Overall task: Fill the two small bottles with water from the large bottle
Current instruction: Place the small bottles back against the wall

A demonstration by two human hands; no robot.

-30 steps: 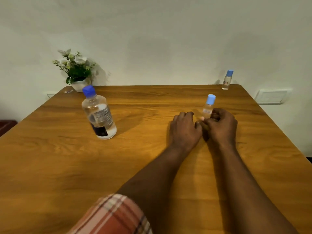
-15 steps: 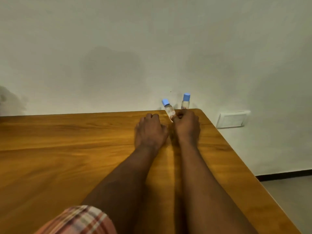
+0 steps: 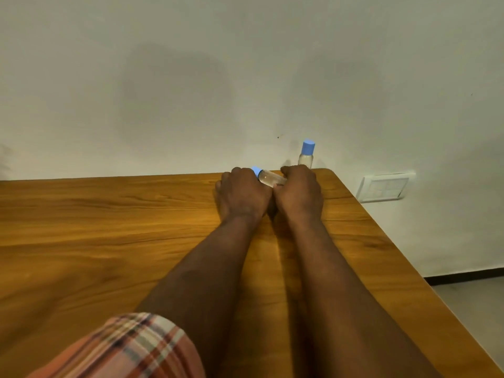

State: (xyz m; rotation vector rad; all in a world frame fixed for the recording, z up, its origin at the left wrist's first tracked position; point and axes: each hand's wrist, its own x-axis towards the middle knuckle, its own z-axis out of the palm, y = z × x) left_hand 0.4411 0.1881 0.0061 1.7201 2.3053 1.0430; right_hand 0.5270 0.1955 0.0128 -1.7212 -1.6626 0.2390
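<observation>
Arms outstretched, my hands together: right hand (image 3: 298, 193) grips tilted small bottle (image 3: 270, 178), left hand (image 3: 241, 192) curls round its cap end. Two small bottles; second small bottle (image 3: 306, 155) upright at table (image 3: 109, 227) corner.

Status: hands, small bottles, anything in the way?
Right hand grips tilted small bottle; left hand holds its cap. Second small bottle upright, capped, on table, far corner. Large bottle out of view; nothing blocking.
</observation>
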